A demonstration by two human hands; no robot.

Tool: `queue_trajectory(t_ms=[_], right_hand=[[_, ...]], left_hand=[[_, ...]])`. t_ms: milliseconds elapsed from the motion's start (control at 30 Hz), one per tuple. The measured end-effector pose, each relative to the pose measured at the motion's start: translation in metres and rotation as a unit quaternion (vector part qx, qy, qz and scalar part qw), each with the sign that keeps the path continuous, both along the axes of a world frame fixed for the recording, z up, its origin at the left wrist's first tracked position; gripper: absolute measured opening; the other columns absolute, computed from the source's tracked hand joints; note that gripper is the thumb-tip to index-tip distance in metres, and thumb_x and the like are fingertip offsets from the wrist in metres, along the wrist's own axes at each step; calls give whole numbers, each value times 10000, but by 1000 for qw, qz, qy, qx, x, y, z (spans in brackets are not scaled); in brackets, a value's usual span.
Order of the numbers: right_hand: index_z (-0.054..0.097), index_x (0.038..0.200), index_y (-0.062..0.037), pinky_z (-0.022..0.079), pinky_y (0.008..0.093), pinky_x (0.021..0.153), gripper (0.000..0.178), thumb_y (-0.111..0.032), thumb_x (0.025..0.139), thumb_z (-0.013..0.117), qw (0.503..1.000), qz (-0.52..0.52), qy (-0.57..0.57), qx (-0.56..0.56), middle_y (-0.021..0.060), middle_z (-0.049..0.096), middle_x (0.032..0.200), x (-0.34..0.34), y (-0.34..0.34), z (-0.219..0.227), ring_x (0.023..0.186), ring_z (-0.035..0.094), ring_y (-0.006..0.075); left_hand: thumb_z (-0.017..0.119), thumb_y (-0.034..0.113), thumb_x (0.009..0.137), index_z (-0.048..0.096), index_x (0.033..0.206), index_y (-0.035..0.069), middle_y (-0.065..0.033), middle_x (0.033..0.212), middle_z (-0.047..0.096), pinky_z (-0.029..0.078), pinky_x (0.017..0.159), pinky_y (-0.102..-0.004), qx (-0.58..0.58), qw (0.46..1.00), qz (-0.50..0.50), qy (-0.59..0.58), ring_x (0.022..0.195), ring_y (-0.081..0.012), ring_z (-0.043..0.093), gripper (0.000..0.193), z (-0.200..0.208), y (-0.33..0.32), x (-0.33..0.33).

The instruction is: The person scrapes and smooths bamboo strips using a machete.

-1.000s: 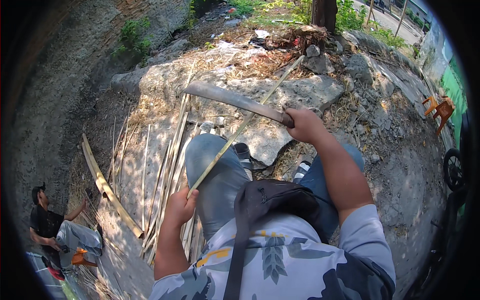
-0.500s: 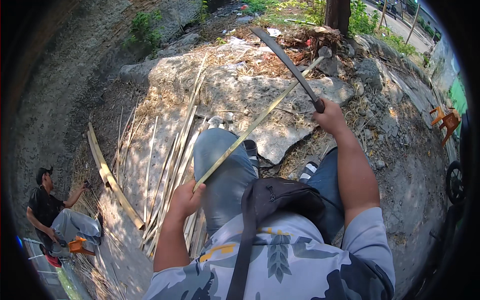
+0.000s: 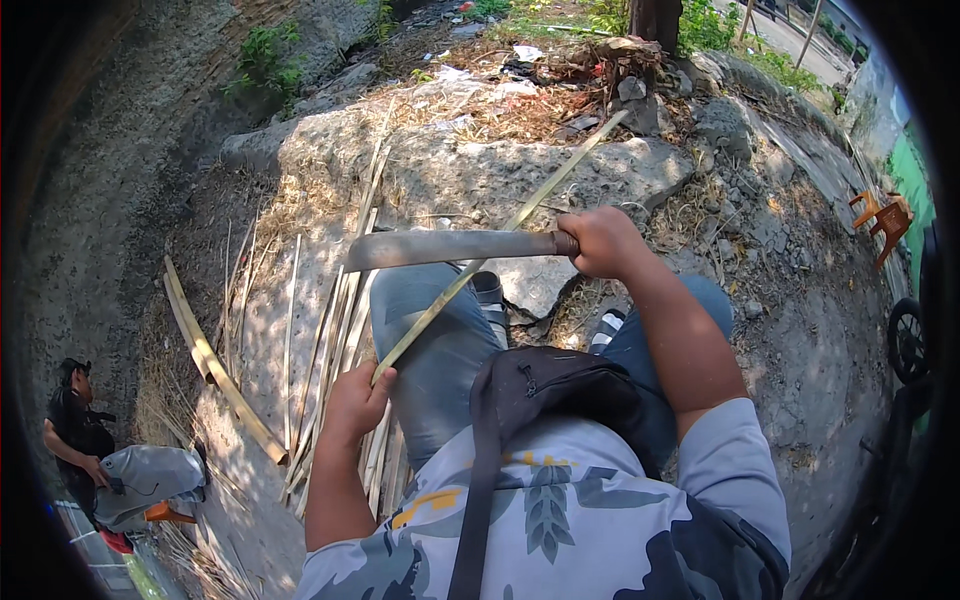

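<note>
My left hand (image 3: 357, 400) is closed round the near end of a long, pale bamboo strip (image 3: 540, 193). The strip slants up and away to the right, over my left knee, its far end above the broken concrete slab. In my right hand (image 3: 603, 242) is the dark handle of a machete (image 3: 450, 248). Its broad, worn blade lies level across the strip and points left; I cannot tell whether it touches the strip. Several more bamboo strips (image 3: 335, 350) lie on the ground beside my left leg.
Thick split bamboo pieces (image 3: 225, 375) lie further left. A person in dark clothes (image 3: 85, 430) sits on a low orange stool (image 3: 168, 512) at the left. A concrete slab (image 3: 450, 175) lies ahead, below a tree trunk (image 3: 655, 22). An orange chair (image 3: 885, 225) and a wheel (image 3: 907, 340) are at the right.
The machete has swung down and to the left, from pointing up to lying level across the strip. My right hand moved left and slightly down. My left hand keeps its hold.
</note>
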State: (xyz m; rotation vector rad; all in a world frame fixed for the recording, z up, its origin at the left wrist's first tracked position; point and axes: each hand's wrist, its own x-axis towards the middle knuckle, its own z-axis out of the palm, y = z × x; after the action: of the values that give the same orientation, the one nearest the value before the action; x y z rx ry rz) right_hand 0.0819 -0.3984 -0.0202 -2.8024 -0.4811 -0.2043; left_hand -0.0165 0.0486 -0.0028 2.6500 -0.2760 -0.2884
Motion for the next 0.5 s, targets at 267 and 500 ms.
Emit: queue_trajectory(t_ms=[267,500], right_hand=[[714,1051,-109,541,510,780,264,-167,793,723,958,-169,70,222,202,721,892,1,-43,-3,884,699,417],[693,1033,-125,559,496,801,285,-176,757,743,995,-74,40,53,145,732,873,-5,-3,-7,877,719,377]], left_hand=[[562,531,1043,583,877,-22,-255,709,599,461,628,-482,-50,999,11,8,673,-436,605,578,-14,5,3],[538,558,1047,565,850,-17,-253,700,591,455,625,-491,-60,998,20,20,671,-454,587,608,-11,3,4]])
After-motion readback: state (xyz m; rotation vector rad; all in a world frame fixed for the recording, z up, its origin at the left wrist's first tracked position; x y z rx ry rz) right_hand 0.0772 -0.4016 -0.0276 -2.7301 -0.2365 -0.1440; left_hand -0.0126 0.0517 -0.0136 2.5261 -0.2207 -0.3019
